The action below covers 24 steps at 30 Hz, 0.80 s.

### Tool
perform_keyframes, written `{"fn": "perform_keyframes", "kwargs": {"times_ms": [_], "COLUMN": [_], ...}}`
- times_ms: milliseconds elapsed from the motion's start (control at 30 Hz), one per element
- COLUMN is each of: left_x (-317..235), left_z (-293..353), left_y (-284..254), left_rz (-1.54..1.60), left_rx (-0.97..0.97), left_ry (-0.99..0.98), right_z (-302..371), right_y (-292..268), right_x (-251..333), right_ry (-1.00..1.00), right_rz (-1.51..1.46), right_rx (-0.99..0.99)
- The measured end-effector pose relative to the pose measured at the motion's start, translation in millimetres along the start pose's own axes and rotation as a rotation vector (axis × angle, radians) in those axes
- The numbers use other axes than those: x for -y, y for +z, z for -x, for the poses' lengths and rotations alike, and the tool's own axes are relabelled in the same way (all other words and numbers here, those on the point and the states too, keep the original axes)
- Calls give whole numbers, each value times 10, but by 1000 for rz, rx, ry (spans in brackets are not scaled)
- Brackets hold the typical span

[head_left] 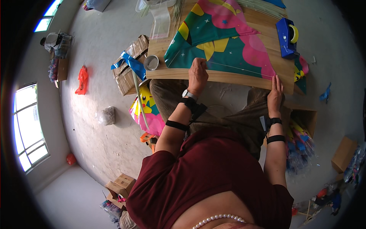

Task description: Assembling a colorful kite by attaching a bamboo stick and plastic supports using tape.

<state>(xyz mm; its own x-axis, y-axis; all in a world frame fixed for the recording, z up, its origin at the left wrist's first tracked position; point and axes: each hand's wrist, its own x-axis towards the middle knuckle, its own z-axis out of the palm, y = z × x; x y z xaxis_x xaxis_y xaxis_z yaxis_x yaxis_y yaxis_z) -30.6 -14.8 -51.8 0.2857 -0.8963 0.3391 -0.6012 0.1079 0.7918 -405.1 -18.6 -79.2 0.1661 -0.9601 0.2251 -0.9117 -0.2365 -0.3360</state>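
Pearls (218, 218) hang nearest, patterned cloth (225, 42) stretching left-right

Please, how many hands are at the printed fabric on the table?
2: the left hand at the near edge of the printed fabric, the right hand at its right corner.

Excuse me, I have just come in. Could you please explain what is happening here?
A person in a dark red short-sleeved shirt is handling a thin green, pink and yellow sheet spread on a pale wooden table. The left hand is closed at the sheet's near edge; whether it holds anything is hidden. The right hand has its fingertips at the near pink corner. A blue tape dispenser with a yellow roll at the right and a round grey tin by the table's left edge are untouched.
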Motion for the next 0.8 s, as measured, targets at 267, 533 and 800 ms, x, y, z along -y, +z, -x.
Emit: {"fn": "perform_keyframes", "kwargs": {"times_ms": [267,533,800], "left_x": [69,-77,109], "left_z": [-120,-53,607], "left_y": [-220,-489,-621], "left_rz": [6,414,-161], "left_rx": [-13,82,728], "left_ry": [7,-401,181], "right_z": [5,10,-10], "right_y": [21,7,-7], "right_x": [-10,-6,20], "right_ry": [-6,-3,-7], "right_rz": [-4,4,6], "right_rx": [-1,-7,-8]}}
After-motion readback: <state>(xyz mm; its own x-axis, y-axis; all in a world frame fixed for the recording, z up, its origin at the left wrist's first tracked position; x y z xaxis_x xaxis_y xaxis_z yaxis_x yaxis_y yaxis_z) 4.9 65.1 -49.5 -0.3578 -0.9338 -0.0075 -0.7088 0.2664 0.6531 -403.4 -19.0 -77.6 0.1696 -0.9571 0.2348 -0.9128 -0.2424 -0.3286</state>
